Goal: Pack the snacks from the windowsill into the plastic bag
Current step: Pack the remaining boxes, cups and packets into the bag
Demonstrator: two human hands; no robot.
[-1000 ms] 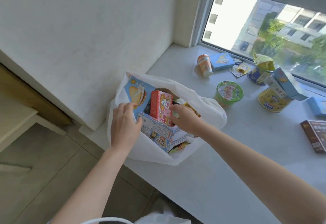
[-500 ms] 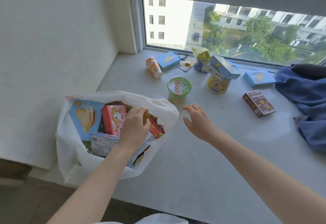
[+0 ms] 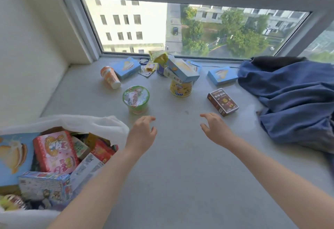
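I log green-lidded cup (image 3: pixel 136 99), upright, 12 o'clock off my empty, loosely spread left hand (image 3: pixel 141 135), the nearer one.

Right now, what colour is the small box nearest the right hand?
The small box is dark brown with yellow print; head view.
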